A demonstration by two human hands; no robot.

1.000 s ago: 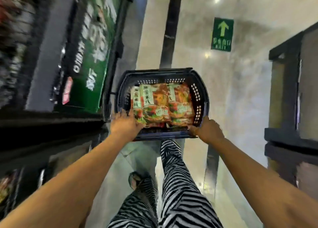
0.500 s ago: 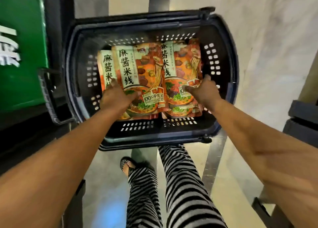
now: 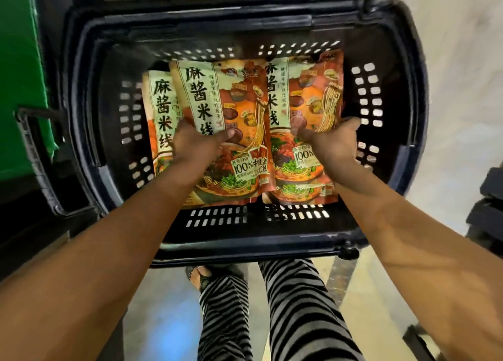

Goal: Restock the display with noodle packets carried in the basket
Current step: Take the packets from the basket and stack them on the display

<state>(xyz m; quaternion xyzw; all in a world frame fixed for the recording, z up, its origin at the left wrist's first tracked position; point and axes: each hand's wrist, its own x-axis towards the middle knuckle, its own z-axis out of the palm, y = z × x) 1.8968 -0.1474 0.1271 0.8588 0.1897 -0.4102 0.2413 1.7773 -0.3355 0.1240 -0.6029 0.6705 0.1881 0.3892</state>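
A dark plastic basket (image 3: 81, 110) sits on the floor below me, holding stacks of orange and green noodle packets. My left hand (image 3: 194, 145) grips the middle packet (image 3: 231, 102), thumb on its face and fingers curled round its left edge. A further packet (image 3: 159, 107) lies partly under it at the left. My right hand (image 3: 333, 145) grips the right packet (image 3: 307, 88), thumb across its front and fingers round its right edge. More packets show beneath the right one.
A green display panel (image 3: 19, 74) and dark shelving (image 3: 32, 224) stand at the left. Dark shelf edges (image 3: 487, 197) are at the right. The basket handle (image 3: 35, 153) hangs off its left side. My striped trouser legs (image 3: 288, 314) stand on pale floor behind the basket.
I have leaned closer to the basket. Both hands have moved further over the packets and closed on the middle and right ones.
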